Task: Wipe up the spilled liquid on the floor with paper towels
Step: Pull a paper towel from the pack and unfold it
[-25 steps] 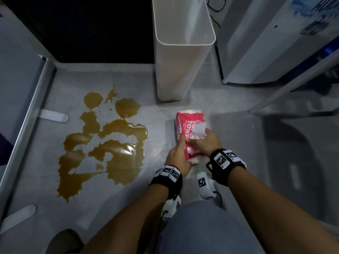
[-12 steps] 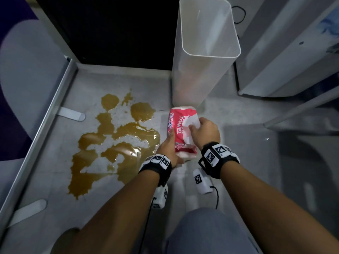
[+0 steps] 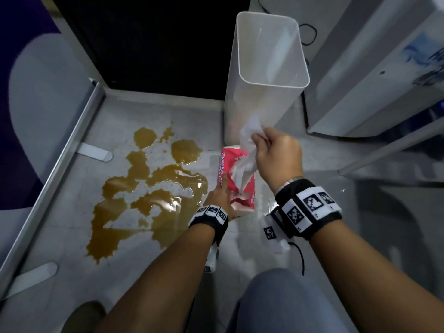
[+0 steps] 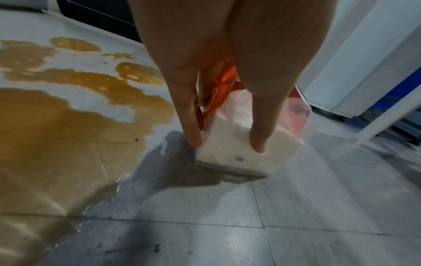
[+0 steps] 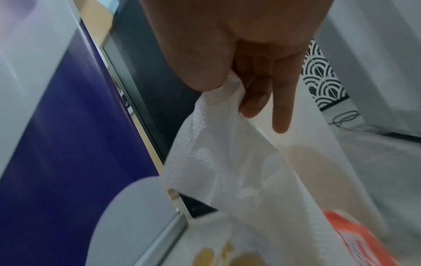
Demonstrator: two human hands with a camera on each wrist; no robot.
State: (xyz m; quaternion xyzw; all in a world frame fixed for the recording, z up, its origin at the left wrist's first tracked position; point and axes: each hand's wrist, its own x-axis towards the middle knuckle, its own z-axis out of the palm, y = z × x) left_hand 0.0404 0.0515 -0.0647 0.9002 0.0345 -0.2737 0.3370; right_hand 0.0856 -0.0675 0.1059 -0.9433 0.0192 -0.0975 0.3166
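Step in hand, as I read it: getting a sheet out of the pack, no wiping yet. My right hand (image 3: 278, 156) is raised above the paper towel pack (image 3: 236, 179), fingers (image 5: 252, 100) pinched on the top of a white paper towel (image 5: 227, 162) whose lower end looks to run down into the pack's torn opening, so not fully free afaict. My left hand (image 3: 219, 199) holds the pack down on the floor (image 4: 296, 207), fingers (image 4: 191, 126) straight along its side and end, pressing, not curled round it. The brown spill (image 3: 149, 195) lies on the floor just left of the pack, untouched, its near edge close to my left hand. White bin (image 3: 264, 92) stands right behind the pack. Next move prob needs: finish pulling the sheet clear w/ the pack pinned, then carry it left and lay it on the puddle.
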